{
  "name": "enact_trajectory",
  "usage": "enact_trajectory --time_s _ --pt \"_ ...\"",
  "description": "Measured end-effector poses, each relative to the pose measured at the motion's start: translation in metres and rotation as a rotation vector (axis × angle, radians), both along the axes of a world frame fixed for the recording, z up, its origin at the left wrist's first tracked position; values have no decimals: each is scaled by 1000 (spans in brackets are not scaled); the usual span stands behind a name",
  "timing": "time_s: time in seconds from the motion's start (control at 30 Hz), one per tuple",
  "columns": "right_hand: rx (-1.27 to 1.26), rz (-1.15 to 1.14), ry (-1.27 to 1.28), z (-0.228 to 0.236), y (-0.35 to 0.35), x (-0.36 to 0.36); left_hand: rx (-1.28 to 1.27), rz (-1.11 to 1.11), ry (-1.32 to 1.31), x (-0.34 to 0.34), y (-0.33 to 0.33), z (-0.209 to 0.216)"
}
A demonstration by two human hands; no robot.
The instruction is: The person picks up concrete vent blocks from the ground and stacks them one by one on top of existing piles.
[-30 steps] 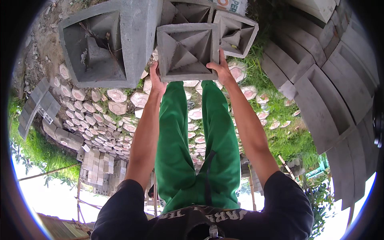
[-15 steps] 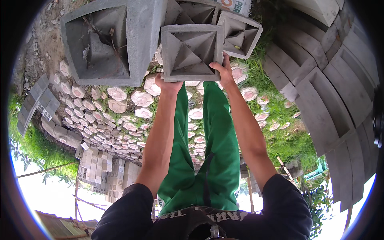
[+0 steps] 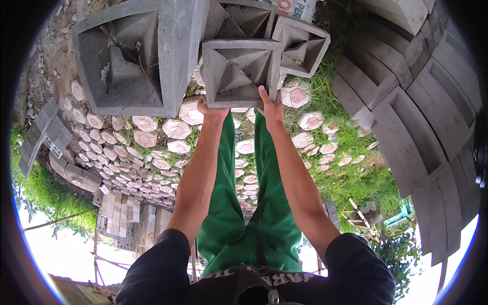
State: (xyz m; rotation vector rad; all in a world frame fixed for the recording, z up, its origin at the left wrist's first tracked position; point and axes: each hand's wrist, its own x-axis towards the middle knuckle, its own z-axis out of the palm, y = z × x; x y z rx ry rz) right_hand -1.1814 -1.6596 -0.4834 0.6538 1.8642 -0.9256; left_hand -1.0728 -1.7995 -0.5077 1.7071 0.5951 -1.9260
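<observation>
Square concrete planter (image 3: pixel 240 76), upper centre, was grasped by left hand (image 3: pixel 213 109) and right hand (image 3: pixel 272 108), the latter newly shifted to its lower-right corner, apparently evening the hold.

Outdoor concrete-goods yard: square pots (image 3: pixel 240 77), stacked troughs (image 3: pixel 419 147), hexagonal pavers (image 3: pixel 176 129), grass (image 3: pixel 351 180), piled blocks (image 3: pixel 117 211).

A dark shirt (image 3: pixel 168 277) is worn, with short, wide sleeves (image 3: pixel 152 264). Big pale letters (image 3: pixel 290 278) are printed across its front. Long green pants (image 3: pixel 278 239) are worn below, marked near the middle by a thin dark stripe (image 3: pixel 261 231). The arms (image 3: pixel 199 170) and fingers (image 3: pixel 262 93) are left bare.
</observation>
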Motion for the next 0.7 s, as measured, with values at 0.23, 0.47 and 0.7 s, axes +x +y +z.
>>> enact_trajectory --time_s 0.23,0.47,0.7 --pt "-253 -404 -195 -15 -13 15 -15 -31 81 5 -26 -17" --pt "-350 -587 -212 -23 -21 26 -66 -65 94 0 -43 -18" --pt "-382 -488 -182 -25 -14 28 -75 -72 166 -10 -45 -8"
